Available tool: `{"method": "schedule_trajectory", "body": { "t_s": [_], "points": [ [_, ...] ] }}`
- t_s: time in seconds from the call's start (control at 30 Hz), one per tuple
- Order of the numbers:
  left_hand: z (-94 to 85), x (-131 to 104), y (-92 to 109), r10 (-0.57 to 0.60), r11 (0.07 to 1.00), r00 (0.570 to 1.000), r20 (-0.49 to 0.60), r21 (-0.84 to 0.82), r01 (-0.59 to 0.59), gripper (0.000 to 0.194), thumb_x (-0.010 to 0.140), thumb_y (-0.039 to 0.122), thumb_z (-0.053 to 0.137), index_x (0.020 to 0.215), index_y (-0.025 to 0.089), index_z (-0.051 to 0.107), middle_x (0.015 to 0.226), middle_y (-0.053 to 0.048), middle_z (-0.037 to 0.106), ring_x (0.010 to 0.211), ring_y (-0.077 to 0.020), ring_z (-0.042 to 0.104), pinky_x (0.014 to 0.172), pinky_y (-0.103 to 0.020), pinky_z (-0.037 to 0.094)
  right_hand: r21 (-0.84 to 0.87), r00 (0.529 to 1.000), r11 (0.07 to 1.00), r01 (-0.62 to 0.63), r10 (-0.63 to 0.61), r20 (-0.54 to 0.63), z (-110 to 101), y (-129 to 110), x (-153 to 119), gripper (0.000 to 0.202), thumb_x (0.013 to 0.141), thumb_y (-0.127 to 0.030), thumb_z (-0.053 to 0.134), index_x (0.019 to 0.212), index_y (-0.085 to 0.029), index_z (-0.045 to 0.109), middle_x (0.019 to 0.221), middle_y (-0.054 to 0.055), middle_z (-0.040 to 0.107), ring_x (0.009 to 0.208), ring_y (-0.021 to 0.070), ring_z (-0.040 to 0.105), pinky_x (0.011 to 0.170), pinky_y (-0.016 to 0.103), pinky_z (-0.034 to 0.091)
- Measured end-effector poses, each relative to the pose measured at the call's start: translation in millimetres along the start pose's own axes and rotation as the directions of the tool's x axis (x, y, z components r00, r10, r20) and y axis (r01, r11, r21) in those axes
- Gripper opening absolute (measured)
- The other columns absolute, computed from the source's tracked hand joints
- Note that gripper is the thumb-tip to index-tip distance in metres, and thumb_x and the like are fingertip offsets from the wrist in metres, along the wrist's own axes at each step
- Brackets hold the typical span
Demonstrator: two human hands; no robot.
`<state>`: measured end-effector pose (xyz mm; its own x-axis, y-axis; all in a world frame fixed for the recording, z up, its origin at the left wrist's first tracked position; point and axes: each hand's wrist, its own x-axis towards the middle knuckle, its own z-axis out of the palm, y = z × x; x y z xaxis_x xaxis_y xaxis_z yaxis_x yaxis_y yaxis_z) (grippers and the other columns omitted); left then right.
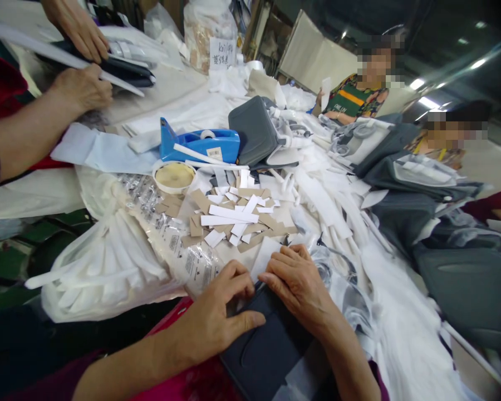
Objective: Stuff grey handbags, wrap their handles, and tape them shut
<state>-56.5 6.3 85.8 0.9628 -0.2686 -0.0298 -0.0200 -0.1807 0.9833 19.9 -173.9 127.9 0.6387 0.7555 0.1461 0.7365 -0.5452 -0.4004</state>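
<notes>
A dark grey bag (267, 340) lies in front of me at the bottom centre. My left hand (217, 317) is at its left upper edge, thumb stretched over the bag and fingers curled; what they hold, if anything, is hidden. My right hand (294, 281) rests on the bag's top edge with its fingers bent together, beside a white sheet (267, 253). The fingertips of the right hand are partly hidden, so its grip is unclear. Just beyond lie white and brown card strips (234, 217).
A blue tape dispenser (200, 146) and a tape roll (175, 177) stand beyond the strips. A plastic bag of white pieces (104, 267) hangs at left. Another person's hands (81, 83) hold a dark item. Grey bags (467, 289) are piled right; two people sit beyond.
</notes>
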Motion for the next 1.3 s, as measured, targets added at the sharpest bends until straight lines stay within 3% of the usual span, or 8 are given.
{"method": "schedule_trajectory", "body": {
  "t_s": [0.17,0.37,0.47,0.7,0.87,1.07,1.17,1.3],
  "points": [
    [4.8,34,-6,0.059,0.998,0.997,0.043,-0.04,-0.057,0.09,0.058,0.042,0.085,0.135,0.02,0.044,0.145,-0.013,0.039,0.135,-0.0339,0.034,0.115,-0.048,0.026,0.0,0.999,0.999,0.037,-0.037,-0.025,0,-2,1,0.031,0.101,-0.032,0.043,0.076,-0.019,0.055,0.075,-0.001,0.059,0.075,0.0159,0.046,0.079,0.036,0.028],
    [16.1,35,-12,0.151,0.986,0.985,0.08,-0.085,-0.145,0.062,0.068,0.02,0.075,0.127,0.02,0.056,0.132,-0.007,0.057,0.123,-0.0281,0.05,0.112,-0.043,0.033,-0.012,0.997,0.998,0.068,-0.068,0.022,4,1,5,0.022,0.099,-0.028,0.048,0.084,-0.02,0.061,0.081,0.0,0.065,0.081,0.0161,0.053,0.083,0.035,0.031],
    [14.2,34,-13,0.141,0.984,0.987,0.081,-0.125,-0.13,0.059,0.067,0.024,0.076,0.123,0.017,0.058,0.131,-0.01,0.058,0.124,-0.0302,0.05,0.113,-0.045,0.032,0.005,0.996,0.996,0.087,-0.087,0.012,3,1,5,0.02,0.099,-0.026,0.049,0.083,-0.02,0.06,0.079,-0.001,0.064,0.081,0.0148,0.055,0.082,0.032,0.032],
    [-7.1,47,-10,0.109,0.806,0.979,0.17,-0.591,0.013,0.061,0.079,0.043,0.072,0.132,0.018,0.055,0.137,-0.012,0.055,0.132,-0.0293,0.044,0.115,-0.043,0.028,-0.01,0.994,0.998,0.057,-0.058,-0.092,4,-1,-1,0.034,0.099,-0.022,0.043,0.065,-0.018,0.042,0.066,-0.003,0.051,0.067,0.0124,0.046,0.074,0.03,0.032],
    [-17.4,69,-11,-0.002,0.793,0.973,0.229,-0.593,0.141,0.053,0.08,0.041,0.069,0.125,0.015,0.059,0.126,-0.013,0.061,0.117,-0.0243,0.057,0.099,-0.035,0.043,-0.011,0.995,0.998,0.064,-0.065,-0.081,3,-5,-1,0.033,0.1,-0.025,0.041,0.067,-0.019,0.042,0.069,-0.001,0.053,0.069,0.0137,0.047,0.076,0.031,0.032],
    [17.0,115,-37,-0.028,0.94,1.0,-0.012,-0.34,0.022,0.052,0.061,0.017,0.068,0.113,0.011,0.063,0.077,-0.003,0.066,0.074,-0.0184,0.061,0.069,-0.028,0.047,-0.024,0.996,0.997,0.067,-0.069,-0.056,2,-6,0,0.031,0.099,-0.024,0.041,0.068,-0.019,0.044,0.069,0.0,0.054,0.071,0.0146,0.049,0.077,0.032,0.032],
    [24.1,118,-43,-0.019,0.961,0.999,-0.041,-0.275,0.007,0.059,0.061,0.016,0.066,0.119,0.013,0.062,0.074,-0.001,0.065,0.073,-0.0195,0.061,0.069,-0.029,0.048,-0.027,0.996,0.997,0.066,-0.067,-0.055,4,-4,2,0.031,0.1,-0.025,0.041,0.07,-0.018,0.047,0.071,0.0,0.056,0.073,0.015,0.05,0.078,0.032,0.032],
    [22.4,105,-31,0.152,0.965,0.988,0.031,-0.223,-0.142,0.037,0.071,0.02,0.06,0.106,0.014,0.07,0.087,-0.004,0.071,0.09,-0.0233,0.064,0.086,-0.034,0.05,-0.01,0.996,0.998,0.069,-0.07,-0.049,4,-3,4,0.032,0.1,-0.026,0.041,0.07,-0.019,0.048,0.072,0.001,0.057,0.075,0.0148,0.051,0.082,0.032,0.033]
  ]
}}
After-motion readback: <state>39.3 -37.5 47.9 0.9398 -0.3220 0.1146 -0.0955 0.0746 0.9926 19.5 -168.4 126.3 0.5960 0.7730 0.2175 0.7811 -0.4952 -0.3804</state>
